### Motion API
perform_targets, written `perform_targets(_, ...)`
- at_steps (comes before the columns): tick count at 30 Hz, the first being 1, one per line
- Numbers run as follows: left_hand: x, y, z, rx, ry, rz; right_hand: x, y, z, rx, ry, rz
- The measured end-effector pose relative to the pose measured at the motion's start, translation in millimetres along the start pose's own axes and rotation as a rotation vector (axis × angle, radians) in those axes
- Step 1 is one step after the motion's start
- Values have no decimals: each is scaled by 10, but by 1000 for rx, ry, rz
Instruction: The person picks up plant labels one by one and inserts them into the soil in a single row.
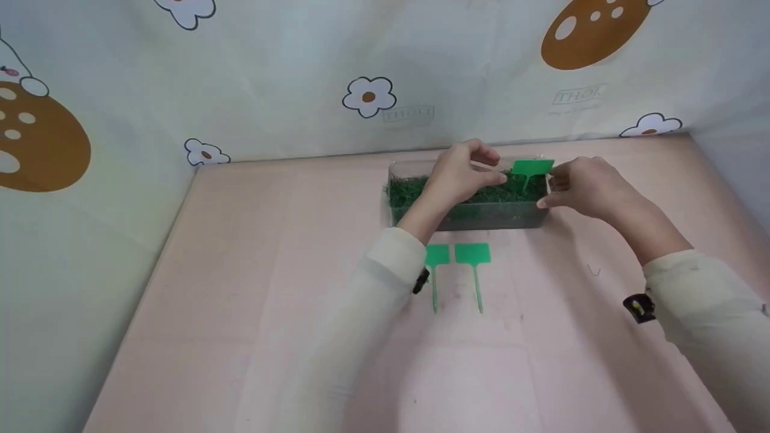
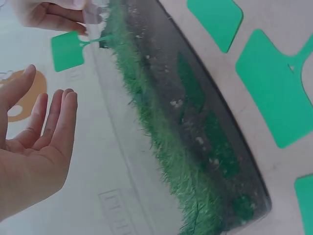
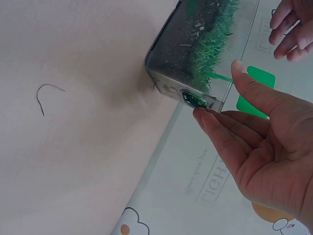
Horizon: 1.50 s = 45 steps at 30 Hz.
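A clear plastic planter box [image 1: 487, 216] holds green grass [image 1: 409, 189] over dark soil. One green plant label [image 1: 532, 167] stands upright in the grass near the right end. My left hand [image 1: 460, 171] hovers over the middle of the box with fingers spread and relaxed; in the left wrist view that hand [image 2: 44, 142] holds nothing. My right hand [image 1: 586, 183] is at the box's right end. In the right wrist view, fingertips [image 3: 200, 115] of it touch the end wall, while the thumb extends by the rim close to the label.
Two green plant labels [image 1: 473, 254] lie on the pink tabletop [image 1: 313, 270] before the box, partly beside my left sleeve. A thin dark curved strand [image 3: 41, 95] lies right of the box. A patterned curtain [image 1: 289, 78] hangs directly behind.
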<state>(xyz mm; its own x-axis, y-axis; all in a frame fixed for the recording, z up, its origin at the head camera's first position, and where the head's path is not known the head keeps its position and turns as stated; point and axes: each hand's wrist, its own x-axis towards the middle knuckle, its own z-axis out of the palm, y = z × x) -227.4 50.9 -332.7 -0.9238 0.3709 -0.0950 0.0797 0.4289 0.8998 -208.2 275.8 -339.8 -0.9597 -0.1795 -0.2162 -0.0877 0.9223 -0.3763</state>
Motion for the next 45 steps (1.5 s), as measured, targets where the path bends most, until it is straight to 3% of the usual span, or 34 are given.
perform_targets(6,-139,31,-48,-13,-18,4,-9,1,4,-17,28,-20)
perform_targets(13,-285,-30,-79,-12,-3,38,-17,-1,5,-22,35,-27)
perform_targets(27,-530,-305,-75,-23,-82,0,-21,-4,16,1,22,1)
perform_targets(31,-587,-367,-29,6,-164,-46,-24,6,10,7,15,14)
perform_targets(35,-656,-417,36,52,-311,-143,-21,16,0,8,6,18)
perform_targets(38,-687,-455,90,58,-377,-207,-19,10,-4,16,-6,24)
perform_targets(41,-697,-486,137,93,-390,-228,-21,-2,-3,29,-14,31)
perform_targets(45,-709,-510,210,173,-361,-247,-25,-8,5,38,-13,38)
